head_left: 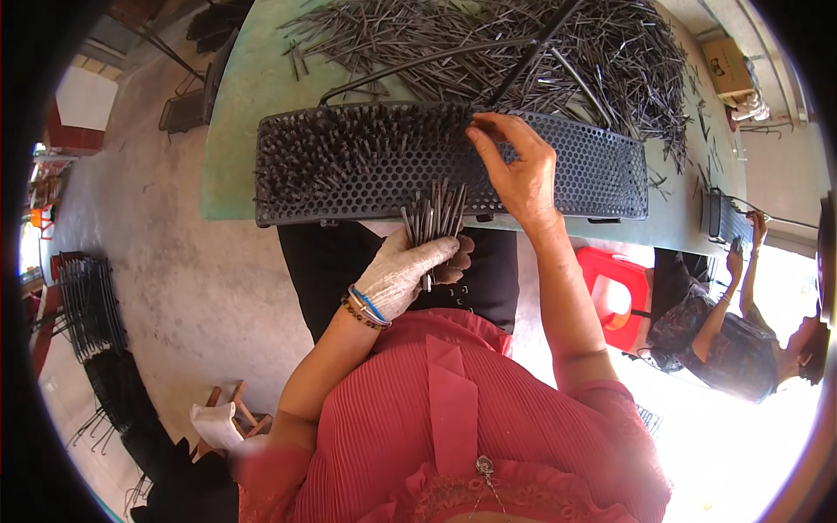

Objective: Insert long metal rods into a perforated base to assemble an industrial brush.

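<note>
Perforated black tray (558,166) lies flat at the near edge of the green table (235,113), right in front of the person. Its left part, up to about the middle, is packed with upright pins (349,152); the right part shows bare holes, so by my judgement roughly half is filled and half is left. Right hand (519,166) is bare, on the tray at the fill line, fingertips pinched narrow at the top edge; whether a pin is between them I cannot tell. Left hand (405,270), in a worn glove, is closed around a bundle of pins (433,213), held just below the tray's near edge. Big loose heap of pins (523,52) covers the table behind. Another person (732,322) works at right beside a red stool (610,288).
</note>
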Demonstrator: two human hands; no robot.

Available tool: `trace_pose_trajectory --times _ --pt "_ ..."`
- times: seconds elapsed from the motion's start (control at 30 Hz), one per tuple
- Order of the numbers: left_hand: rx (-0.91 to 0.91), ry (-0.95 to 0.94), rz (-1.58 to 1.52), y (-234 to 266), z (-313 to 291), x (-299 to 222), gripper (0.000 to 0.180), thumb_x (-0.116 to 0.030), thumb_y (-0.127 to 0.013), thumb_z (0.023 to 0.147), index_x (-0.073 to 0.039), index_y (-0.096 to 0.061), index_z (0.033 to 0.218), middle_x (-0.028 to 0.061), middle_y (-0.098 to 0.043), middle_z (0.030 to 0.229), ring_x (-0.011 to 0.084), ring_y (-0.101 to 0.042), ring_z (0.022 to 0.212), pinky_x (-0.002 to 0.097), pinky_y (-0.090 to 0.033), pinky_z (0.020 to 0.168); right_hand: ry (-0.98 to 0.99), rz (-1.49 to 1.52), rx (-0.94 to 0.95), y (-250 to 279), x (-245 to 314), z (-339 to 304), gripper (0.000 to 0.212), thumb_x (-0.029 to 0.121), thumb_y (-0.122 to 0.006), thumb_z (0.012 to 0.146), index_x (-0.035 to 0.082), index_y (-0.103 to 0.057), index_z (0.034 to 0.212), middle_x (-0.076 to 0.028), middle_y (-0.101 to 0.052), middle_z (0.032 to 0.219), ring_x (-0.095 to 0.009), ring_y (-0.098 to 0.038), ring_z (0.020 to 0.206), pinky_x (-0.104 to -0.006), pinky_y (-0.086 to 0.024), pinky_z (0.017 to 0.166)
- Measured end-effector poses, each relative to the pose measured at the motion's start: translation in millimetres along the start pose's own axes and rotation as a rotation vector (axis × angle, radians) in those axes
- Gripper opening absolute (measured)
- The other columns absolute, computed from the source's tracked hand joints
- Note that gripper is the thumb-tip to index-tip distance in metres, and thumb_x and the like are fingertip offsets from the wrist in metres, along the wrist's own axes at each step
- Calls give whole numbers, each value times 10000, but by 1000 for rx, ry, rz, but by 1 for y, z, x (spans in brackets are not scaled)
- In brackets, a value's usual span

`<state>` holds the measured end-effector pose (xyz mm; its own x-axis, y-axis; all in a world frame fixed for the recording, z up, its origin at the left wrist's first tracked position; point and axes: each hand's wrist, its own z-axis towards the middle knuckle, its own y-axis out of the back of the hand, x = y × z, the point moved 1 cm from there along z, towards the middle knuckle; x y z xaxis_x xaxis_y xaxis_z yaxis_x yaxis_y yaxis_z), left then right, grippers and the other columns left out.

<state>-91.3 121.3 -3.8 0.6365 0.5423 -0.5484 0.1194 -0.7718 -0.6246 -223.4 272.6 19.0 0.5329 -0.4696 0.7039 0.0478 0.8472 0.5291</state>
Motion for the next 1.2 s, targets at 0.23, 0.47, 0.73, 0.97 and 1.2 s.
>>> trace_pose_trajectory --times 0.23,0.47,0.73,0.97,1.2 --pt "17 -25 -3 -2 -4 -2 322 -155 -633 939 13 -580 1209 118 -679 1073 176 -677 898 282 -563 742 75 -33 -35 3 4 -2 127 36 -721 831 7 -719 955 -126 -700 934 -254 -682 807 -328 -538 745" --pt "-8 -149 -13 -7 -7 -8 293 -140 -626 946 7 -579 1195 118 -688 1054 174 -680 865 286 -569 728 -445 329 440 13 25 -29 278 212 -755 868 -40 -710 976 -82 -707 857 -101 -634 754 -259 -509 677" --pt "-83 -65 -20 7 -18 0 324 -187 -587 966 0 -578 1232 109 -689 1046 177 -683 856 291 -560 710 -514 562 282 12 29 -10 215 117 -683 919 -42 -687 1064 -49 -716 856 -69 -622 768 -222 -511 712" --pt "-89 -88 -46 5 -23 -4 311 -193 -573 973 10 -580 1209 121 -692 1010 175 -683 828 278 -555 668 -210 319 54 -22 38 13 218 111 -724 881 5 -707 1070 -35 -714 877 -65 -610 758 -230 -502 703" --pt "-74 -70 -74 15 -22 -3 313 -216 -604 960 0 -586 1185 116 -695 990 175 -685 803 277 -561 664 -178 266 62 -31 28 12 214 116 -741 857 37 -718 1054 -87 -722 888 -133 -658 773 -267 -521 721"
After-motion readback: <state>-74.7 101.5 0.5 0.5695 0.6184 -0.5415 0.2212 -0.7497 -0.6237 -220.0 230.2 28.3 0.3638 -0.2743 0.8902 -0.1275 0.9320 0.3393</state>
